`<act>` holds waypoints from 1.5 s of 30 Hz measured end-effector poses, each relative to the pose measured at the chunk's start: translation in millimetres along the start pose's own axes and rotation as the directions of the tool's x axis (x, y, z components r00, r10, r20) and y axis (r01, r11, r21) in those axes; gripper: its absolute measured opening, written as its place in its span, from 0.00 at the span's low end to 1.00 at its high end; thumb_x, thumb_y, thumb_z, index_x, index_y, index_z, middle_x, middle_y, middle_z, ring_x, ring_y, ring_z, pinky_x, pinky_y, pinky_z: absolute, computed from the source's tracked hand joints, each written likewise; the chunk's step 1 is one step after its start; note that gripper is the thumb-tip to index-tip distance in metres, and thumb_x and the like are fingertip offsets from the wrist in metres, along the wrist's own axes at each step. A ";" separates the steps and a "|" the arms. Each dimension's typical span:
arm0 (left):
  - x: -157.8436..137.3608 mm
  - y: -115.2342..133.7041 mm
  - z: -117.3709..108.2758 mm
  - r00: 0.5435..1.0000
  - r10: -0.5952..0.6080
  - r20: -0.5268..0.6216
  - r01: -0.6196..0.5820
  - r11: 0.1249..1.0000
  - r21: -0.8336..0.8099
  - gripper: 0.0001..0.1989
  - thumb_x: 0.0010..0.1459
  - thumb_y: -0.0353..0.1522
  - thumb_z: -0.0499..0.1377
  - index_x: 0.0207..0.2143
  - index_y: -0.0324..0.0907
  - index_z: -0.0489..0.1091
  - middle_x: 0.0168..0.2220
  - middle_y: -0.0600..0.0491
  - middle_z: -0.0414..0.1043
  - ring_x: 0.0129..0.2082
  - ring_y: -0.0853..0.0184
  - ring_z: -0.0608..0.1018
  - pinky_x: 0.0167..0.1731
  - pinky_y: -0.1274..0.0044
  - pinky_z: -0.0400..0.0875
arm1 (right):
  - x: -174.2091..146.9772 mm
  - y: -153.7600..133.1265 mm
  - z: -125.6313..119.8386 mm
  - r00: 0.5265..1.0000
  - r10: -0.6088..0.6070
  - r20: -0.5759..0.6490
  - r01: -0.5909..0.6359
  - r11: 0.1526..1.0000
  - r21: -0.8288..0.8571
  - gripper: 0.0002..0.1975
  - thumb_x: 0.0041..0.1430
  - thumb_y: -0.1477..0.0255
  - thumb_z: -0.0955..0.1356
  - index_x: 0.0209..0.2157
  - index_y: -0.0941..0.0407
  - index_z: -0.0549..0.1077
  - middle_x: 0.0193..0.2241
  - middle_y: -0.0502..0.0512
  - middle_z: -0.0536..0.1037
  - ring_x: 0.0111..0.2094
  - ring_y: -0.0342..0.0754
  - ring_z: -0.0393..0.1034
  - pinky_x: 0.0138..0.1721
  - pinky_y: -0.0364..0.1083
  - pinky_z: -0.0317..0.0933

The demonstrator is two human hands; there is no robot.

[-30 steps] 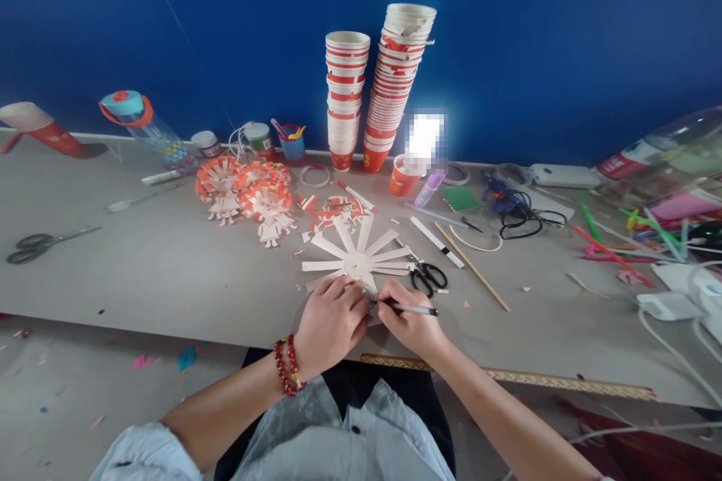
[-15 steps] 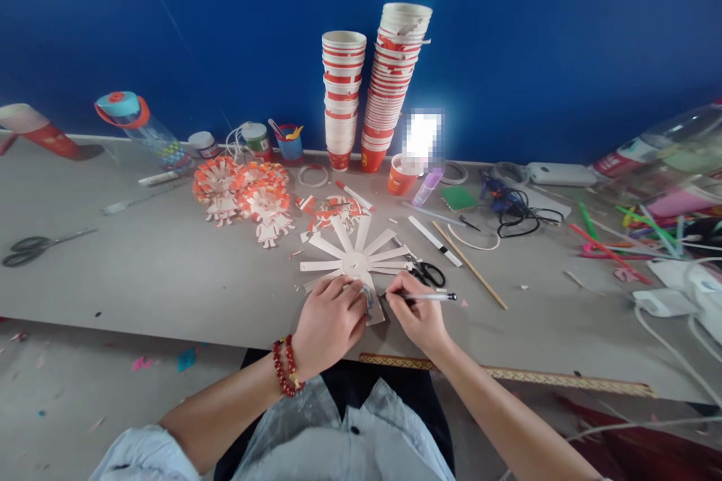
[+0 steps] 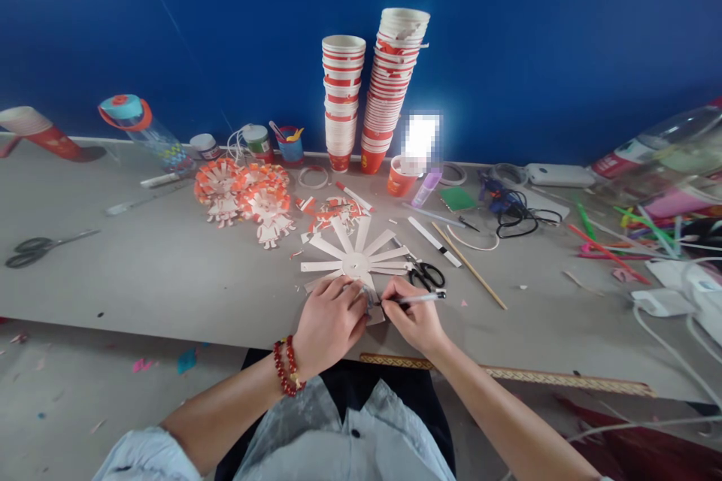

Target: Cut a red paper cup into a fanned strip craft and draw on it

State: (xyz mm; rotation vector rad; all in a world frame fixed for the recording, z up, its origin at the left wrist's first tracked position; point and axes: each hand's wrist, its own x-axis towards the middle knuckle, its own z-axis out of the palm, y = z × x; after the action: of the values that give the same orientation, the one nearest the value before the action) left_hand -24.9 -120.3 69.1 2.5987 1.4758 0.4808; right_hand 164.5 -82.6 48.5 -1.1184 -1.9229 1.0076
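A white paper cup cut into strips and fanned out flat [image 3: 356, 264] lies on the table before me, its round base in the middle. My left hand [image 3: 334, 317] presses down its near side, fingers bent and close together. Partly under those fingers shows a small grey-blue piece [image 3: 369, 301] that I cannot make out clearly. My right hand [image 3: 414, 317] pinches a pen [image 3: 420, 297] with a clear barrel and dark end. Its tip is at the right edge of the near strip, close to my left fingertips. Black-handled scissors [image 3: 429, 274] lie just beyond my right hand.
Tall stacks of paper cups [image 3: 343, 105] stand at the back. Orange-and-white paper figures [image 3: 265, 203] and red scraps [image 3: 338, 212] lie left of centre. A wooden stick [image 3: 471, 267] and a purple glue stick [image 3: 427, 188] are to the right, and more scissors [image 3: 39, 246] far left.
My right hand and the pen have shifted slightly left and down along the near strip. My left hand keeps its place on the paper.
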 end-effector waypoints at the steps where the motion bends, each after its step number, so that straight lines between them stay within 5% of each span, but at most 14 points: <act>1: 0.1 0.1 -0.4 1.000 0.000 0.001 0.000 1.000 0.001 0.11 0.61 0.33 0.56 0.46 0.41 0.69 0.52 0.48 0.70 0.55 0.56 0.67 0.53 0.63 0.63 | -0.5 0.2 -0.2 1.000 -0.001 0.007 0.001 1.000 0.000 0.06 0.54 0.76 0.62 0.25 0.54 0.63 0.18 0.44 0.62 0.18 0.41 0.54 0.19 0.40 0.47; 15: -0.6 0.3 -0.2 1.000 -0.001 0.000 0.001 1.000 0.005 0.11 0.61 0.33 0.56 0.46 0.41 0.69 0.52 0.48 0.69 0.55 0.57 0.67 0.54 0.64 0.63 | 1.8 -5.4 0.4 1.000 -0.015 -0.001 0.015 0.999 -0.049 0.05 0.53 0.76 0.62 0.24 0.54 0.64 0.17 0.44 0.63 0.17 0.40 0.54 0.19 0.39 0.47; 23: -0.7 0.4 -0.2 1.000 0.008 -0.012 -0.008 1.000 0.008 0.10 0.61 0.33 0.56 0.45 0.41 0.69 0.52 0.48 0.69 0.54 0.56 0.68 0.53 0.63 0.64 | -2.5 -4.8 -2.1 0.991 0.023 -0.133 -0.018 0.999 0.040 0.05 0.59 0.73 0.62 0.29 0.54 0.66 0.19 0.46 0.66 0.18 0.42 0.59 0.17 0.40 0.51; 29: -1.8 -0.5 0.7 1.000 0.000 -0.011 0.000 1.000 -0.011 0.14 0.61 0.33 0.57 0.49 0.42 0.68 0.53 0.48 0.69 0.54 0.57 0.68 0.53 0.63 0.64 | -1.6 -4.2 -0.8 0.999 -0.035 -0.041 0.031 0.995 -0.095 0.08 0.66 0.69 0.61 0.43 0.53 0.69 0.30 0.53 0.76 0.28 0.47 0.71 0.31 0.44 0.63; 35: -4.8 -1.9 0.1 1.000 -0.007 -0.002 0.007 1.000 -0.015 0.17 0.61 0.33 0.57 0.53 0.43 0.67 0.56 0.46 0.65 0.55 0.56 0.67 0.54 0.63 0.64 | 0.7 -10.1 0.2 0.996 -0.090 0.011 0.090 0.964 -0.251 0.08 0.66 0.69 0.60 0.42 0.53 0.69 0.29 0.53 0.77 0.28 0.48 0.72 0.30 0.43 0.62; 45: -12.8 -12.7 -12.5 0.999 0.036 -0.024 -0.039 0.989 -0.142 0.21 0.59 0.33 0.58 0.55 0.43 0.65 0.57 0.45 0.63 0.57 0.57 0.66 0.55 0.64 0.67 | 0.7 -8.2 0.6 0.994 -0.107 0.003 0.104 0.954 -0.281 0.08 0.66 0.69 0.60 0.42 0.53 0.70 0.29 0.52 0.78 0.29 0.49 0.73 0.31 0.43 0.62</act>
State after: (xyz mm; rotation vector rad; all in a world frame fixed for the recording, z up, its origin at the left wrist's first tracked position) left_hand -45.5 -125.3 74.9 2.5218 1.3482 0.5973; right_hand 160.7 -84.9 55.5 -1.1574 -2.1398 0.6818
